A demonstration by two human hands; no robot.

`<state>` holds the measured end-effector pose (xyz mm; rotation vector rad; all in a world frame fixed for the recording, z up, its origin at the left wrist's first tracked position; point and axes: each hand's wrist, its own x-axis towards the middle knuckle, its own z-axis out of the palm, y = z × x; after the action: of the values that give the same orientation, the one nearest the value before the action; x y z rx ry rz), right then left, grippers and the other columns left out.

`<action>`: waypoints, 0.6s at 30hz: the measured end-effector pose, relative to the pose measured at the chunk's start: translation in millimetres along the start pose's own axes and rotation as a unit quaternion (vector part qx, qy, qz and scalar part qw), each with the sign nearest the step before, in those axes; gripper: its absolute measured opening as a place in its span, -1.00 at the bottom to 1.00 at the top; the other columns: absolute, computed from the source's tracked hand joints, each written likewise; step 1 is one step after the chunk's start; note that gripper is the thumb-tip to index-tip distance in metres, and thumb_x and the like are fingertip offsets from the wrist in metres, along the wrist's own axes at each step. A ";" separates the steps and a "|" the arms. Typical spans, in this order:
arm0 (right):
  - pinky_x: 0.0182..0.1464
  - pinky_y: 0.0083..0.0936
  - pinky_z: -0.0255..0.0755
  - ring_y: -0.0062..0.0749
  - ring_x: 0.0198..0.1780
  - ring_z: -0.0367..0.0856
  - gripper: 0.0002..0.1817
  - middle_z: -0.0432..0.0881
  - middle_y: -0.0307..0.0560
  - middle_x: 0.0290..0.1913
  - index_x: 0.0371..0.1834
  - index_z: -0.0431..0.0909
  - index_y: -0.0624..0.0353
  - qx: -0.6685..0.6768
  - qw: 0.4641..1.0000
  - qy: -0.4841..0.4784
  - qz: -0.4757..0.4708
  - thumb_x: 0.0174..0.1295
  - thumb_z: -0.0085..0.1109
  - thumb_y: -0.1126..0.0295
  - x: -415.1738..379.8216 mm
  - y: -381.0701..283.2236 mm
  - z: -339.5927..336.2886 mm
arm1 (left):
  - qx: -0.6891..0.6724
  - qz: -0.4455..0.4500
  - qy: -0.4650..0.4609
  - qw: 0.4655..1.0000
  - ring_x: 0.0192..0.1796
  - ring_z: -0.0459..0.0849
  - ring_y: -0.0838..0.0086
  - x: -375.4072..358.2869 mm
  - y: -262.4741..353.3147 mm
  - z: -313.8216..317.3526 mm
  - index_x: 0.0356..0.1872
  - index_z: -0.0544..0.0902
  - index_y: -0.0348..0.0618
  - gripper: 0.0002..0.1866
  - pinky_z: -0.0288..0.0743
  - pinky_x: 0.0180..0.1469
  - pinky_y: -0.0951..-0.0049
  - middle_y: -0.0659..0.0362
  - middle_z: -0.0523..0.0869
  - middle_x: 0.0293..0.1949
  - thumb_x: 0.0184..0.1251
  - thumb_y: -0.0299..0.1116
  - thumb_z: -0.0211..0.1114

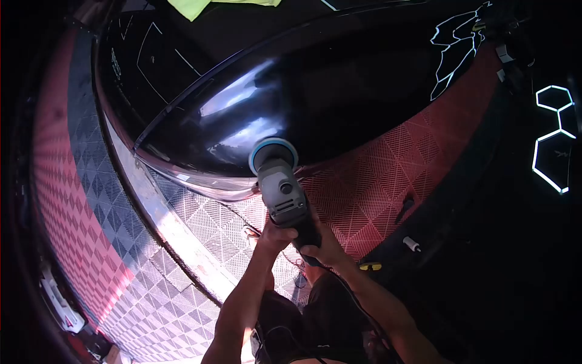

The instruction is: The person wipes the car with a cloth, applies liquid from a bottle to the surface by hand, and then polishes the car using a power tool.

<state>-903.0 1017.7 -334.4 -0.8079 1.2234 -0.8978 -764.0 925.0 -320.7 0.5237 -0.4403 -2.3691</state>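
A grey and black power polisher [282,189] with a round, blue-rimmed pad [260,148] rests against the edge of a glossy black car panel [339,91]. My left hand [277,235] is closed around the side of the polisher's body. Wrapped round its black rear handle is my right hand [326,244]. The pad's working face is hidden against the panel. A dark power cord [350,290] runs from the handle back along my right forearm.
Red and grey patterned floor tiles [364,188] lie below the panel. A white bottle [411,244] and a yellow object [370,266] are at the right. Yellow-green cloth [221,5] lies at the top. A pale strip [176,233] crosses the floor at left.
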 end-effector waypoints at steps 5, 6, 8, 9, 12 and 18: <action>0.09 -0.41 0.42 -0.29 0.00 0.60 -0.06 0.60 0.06 -0.06 0.22 0.32 0.38 0.046 0.998 -0.036 -0.036 -0.16 0.53 0.02 12.0 12.9 30.3 | 0.059 0.019 0.001 0.998 -0.07 0.66 0.15 -22.2 19.2 -7.9 0.18 0.32 -0.17 -0.11 0.56 0.03 0.21 -0.03 0.63 -0.12 -0.21 -0.19 0.65; 0.09 -0.41 0.42 -0.29 -0.01 0.61 -0.07 0.60 0.07 -0.04 0.22 0.32 0.37 0.069 0.996 -0.036 -0.047 -0.16 0.54 0.04 10.7 18.7 35.6 | 0.075 -0.006 0.003 0.997 -0.04 0.65 0.16 -23.7 19.8 -7.2 0.16 0.34 -0.19 -0.14 0.54 0.06 0.21 -0.02 0.62 -0.09 -0.21 -0.24 0.65; 0.14 -0.43 0.40 -0.31 0.04 0.58 0.04 0.59 0.09 0.00 0.34 0.22 0.37 0.108 0.993 -0.042 -0.034 -0.15 0.50 -0.01 12.6 21.9 34.4 | 0.113 -0.057 -0.007 0.992 0.01 0.63 0.17 -21.0 22.4 -13.4 0.16 0.37 -0.22 -0.16 0.52 0.10 0.20 -0.02 0.61 -0.05 -0.19 -0.27 0.66; 0.15 -0.43 0.39 -0.31 0.06 0.57 0.09 0.58 0.10 0.01 0.39 0.18 0.38 0.126 0.989 -0.008 -0.071 -0.15 0.48 -0.04 14.2 27.6 36.6 | 0.129 -0.077 -0.009 0.989 0.03 0.63 0.21 -15.3 23.1 -16.4 0.18 0.38 -0.22 -0.16 0.51 0.12 0.22 0.03 0.62 -0.04 -0.22 -0.35 0.65; 0.20 -0.43 0.35 -0.36 0.11 0.48 0.25 0.51 0.00 0.12 0.47 0.03 0.34 0.240 0.966 0.023 -0.092 -0.19 0.46 -0.20 24.0 52.6 42.3 | 0.211 -0.133 0.031 0.968 0.06 0.62 0.30 -1.0 22.2 -32.9 0.17 0.43 -0.23 -0.19 0.49 0.15 0.27 0.11 0.63 -0.03 -0.26 -0.48 0.61; 0.24 -0.43 0.29 -0.37 0.19 0.40 0.29 0.47 -0.03 0.14 0.47 0.01 0.29 0.317 0.939 0.017 -0.130 -0.22 0.49 -0.26 49.0 65.4 69.5 | 0.264 -0.130 0.024 0.955 -0.09 0.67 0.40 5.7 41.8 -18.6 0.11 0.47 -0.26 -0.26 0.57 0.02 0.38 0.12 0.66 -0.11 -0.24 -0.51 0.57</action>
<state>-820.7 1004.6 -401.9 -0.4313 0.7801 -1.4302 -736.9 887.7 -319.8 0.9257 -1.0524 -2.4703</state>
